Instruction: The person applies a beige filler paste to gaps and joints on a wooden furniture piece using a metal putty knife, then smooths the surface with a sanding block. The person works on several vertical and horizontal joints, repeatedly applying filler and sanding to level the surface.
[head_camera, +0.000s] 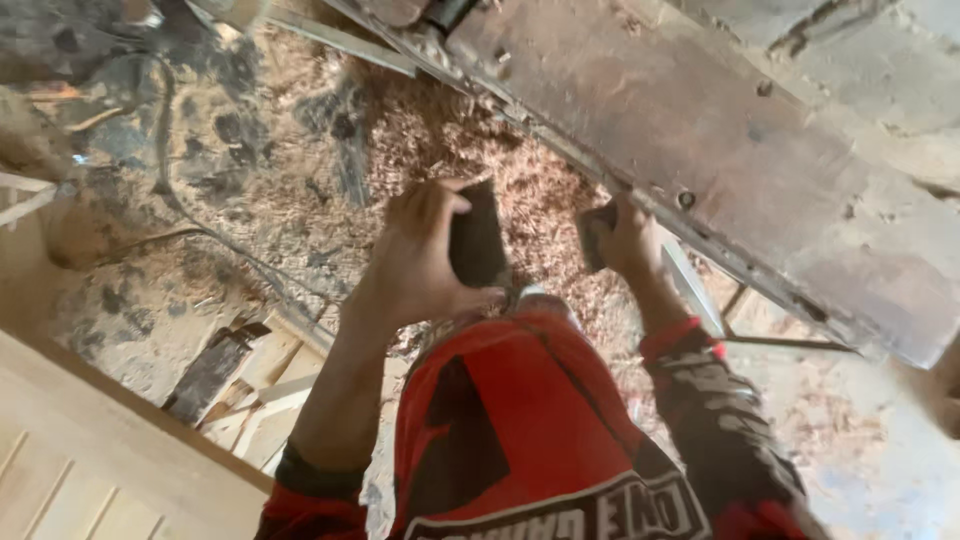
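In the head view, we see our left hand (425, 250) curled tight around a dark rectangular block (476, 240), thumb on its lower edge, holding it upright above the sawdust-covered floor (300, 160). Our right hand (628, 240) clenches a second dark block (594, 232) just beside the edge of the worn wooden workbench (720, 150). The two blocks sit near each other, apart. Pale wooden panels (90, 460) lie at lower left.

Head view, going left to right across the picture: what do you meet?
Pale wooden panel → dark wood offcut → left hand holding a dark block → right hand holding a second dark block → big dark worn plank.
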